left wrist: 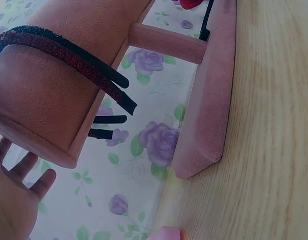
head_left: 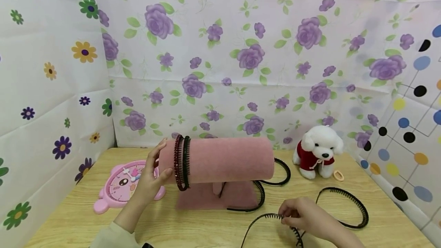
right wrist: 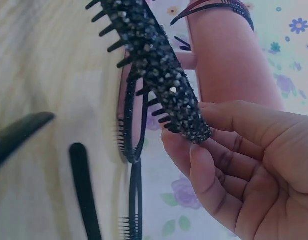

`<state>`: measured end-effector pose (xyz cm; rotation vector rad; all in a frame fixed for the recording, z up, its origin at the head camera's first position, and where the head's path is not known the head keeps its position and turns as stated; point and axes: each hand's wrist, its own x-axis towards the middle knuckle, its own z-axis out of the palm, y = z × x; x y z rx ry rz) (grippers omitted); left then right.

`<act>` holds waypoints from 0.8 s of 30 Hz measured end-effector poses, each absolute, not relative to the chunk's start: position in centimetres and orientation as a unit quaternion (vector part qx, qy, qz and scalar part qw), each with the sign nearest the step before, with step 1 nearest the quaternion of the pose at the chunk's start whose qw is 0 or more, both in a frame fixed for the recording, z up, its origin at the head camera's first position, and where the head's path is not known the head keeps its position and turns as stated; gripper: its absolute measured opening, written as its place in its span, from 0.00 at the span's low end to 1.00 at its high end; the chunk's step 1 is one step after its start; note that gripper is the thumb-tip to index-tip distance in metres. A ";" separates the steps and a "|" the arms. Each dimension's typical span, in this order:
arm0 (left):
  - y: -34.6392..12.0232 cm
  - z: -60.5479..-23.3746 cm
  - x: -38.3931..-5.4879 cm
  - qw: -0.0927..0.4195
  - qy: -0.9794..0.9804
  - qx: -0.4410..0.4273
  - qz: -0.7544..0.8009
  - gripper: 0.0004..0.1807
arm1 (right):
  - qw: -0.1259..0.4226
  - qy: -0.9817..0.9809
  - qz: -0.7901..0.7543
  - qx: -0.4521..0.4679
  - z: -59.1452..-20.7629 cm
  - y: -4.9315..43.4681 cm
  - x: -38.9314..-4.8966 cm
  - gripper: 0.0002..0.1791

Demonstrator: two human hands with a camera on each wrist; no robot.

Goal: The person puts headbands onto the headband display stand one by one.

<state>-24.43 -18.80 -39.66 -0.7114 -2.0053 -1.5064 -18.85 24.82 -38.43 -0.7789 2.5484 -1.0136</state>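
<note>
Pink plush stand (head_left: pixel 224 159) on table (head_left: pixel 200 232), left end of its roll carrying dark red headband (head_left: pixel 177 162) and dark green headband (head_left: pixel 186 163). Left hand (head_left: pixel 151 175) at that end, fingers spread, thumb against the front. Right hand (head_left: pixel 306 215), near right, pinches black glittery headband (right wrist: pixel 156 70), cut off by head view's bottom edge. Black toothed headband (head_left: pixel 287 173) partly hidden behind roll, far right. Pink clock (head_left: pixel 115 190), left, partly covered by left arm.

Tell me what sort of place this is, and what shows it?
Probably a small staged recording booth: a wooden tabletop enclosed by printed sheets, with a pink stand bearing headbands and a plush dog set out.
</note>
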 end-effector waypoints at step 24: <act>-19.0 -39.7 -24.4 0.245 -0.748 -0.249 -0.564 0.37 | 0.114 0.894 -0.349 -0.257 -32.5 24.3 -18.7 0.16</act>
